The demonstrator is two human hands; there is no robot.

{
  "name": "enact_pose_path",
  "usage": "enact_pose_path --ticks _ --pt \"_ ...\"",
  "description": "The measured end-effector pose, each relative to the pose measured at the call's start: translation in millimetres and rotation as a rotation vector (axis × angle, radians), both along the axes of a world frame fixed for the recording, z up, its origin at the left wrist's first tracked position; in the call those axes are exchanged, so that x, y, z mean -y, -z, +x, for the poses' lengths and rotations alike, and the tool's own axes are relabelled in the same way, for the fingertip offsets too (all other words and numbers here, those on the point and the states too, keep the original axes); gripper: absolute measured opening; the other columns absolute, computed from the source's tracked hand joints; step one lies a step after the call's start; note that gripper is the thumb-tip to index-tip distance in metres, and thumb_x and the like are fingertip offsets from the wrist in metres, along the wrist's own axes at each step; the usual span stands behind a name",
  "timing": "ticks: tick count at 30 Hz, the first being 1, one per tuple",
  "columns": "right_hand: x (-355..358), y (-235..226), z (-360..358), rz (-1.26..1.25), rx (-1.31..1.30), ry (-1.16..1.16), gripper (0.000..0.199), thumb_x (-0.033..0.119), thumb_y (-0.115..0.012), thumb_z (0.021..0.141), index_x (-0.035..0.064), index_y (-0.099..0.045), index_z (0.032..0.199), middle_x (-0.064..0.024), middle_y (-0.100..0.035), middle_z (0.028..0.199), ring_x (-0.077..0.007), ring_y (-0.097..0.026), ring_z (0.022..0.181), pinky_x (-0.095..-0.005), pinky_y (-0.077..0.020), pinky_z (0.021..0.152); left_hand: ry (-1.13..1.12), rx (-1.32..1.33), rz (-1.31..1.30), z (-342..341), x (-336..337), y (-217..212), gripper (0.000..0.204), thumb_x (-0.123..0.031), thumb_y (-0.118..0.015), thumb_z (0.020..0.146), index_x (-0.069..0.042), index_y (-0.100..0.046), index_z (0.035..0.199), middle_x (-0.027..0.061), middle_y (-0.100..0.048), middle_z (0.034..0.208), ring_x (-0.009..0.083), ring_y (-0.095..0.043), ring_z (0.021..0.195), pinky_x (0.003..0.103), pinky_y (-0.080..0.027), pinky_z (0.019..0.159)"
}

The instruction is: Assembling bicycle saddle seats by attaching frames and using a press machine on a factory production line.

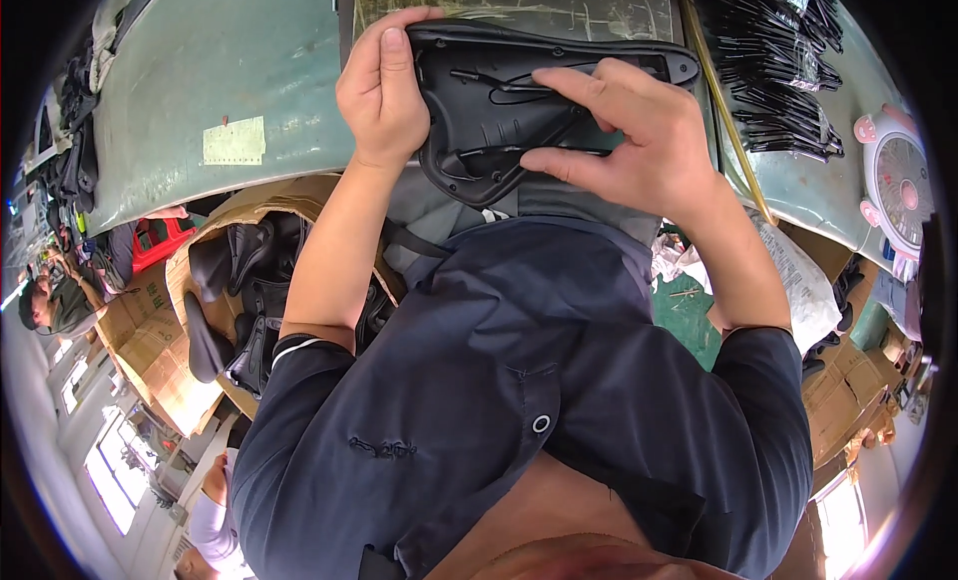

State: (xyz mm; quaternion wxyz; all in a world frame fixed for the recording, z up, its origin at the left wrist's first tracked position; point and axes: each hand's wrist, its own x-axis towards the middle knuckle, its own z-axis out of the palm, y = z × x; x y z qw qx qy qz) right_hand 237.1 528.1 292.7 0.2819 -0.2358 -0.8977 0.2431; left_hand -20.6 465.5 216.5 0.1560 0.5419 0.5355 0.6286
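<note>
A black bicycle saddle point(519, 101) lies underside-up at the table point(220, 71) edge, left hand point(384, 86) clasping its nine o'clock end steady while right hand point(629, 136) fingers pinch its metal rails point(519, 86).

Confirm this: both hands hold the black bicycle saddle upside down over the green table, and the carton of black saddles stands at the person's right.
One thing is off. The head view shows the carton of black saddles at the person's left, not the right. The rest stands: the left hand and right hand hold the black bicycle saddle upside down over the green table.
</note>
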Motion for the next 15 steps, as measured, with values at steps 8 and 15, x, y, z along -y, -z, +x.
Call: enact_pose_path --ticks 8,15 --pt "-7 1 -18 0.132 -0.096 -0.057 0.05 0.041 -0.095 0.074 0.0146 -0.08 0.114 -0.0012 -0.06 0.079 -0.0226 -0.062 0.062 -0.0355 -0.0502 0.054 0.007 0.079 0.014 4 2 -3 0.029 -0.01 -0.05 0.115 0.007 -0.072 0.119 0.0156 -0.08 0.114 0.0202 -0.072 0.105 0.031 -0.054 0.098" --pt "-3 0 -28 0.01 -0.119 0.036 0.015 0.017 -0.084 0.088 0.0133 -0.083 0.103 -0.0047 -0.058 0.07 -0.0254 -0.06 0.058 -0.038 -0.0461 0.053 -0.004 0.061 -0.013 0 1 0 0.03 -0.011 -0.049 0.116 0.008 -0.072 0.119 0.0164 -0.079 0.115 0.0216 -0.073 0.106 0.032 -0.055 0.098"
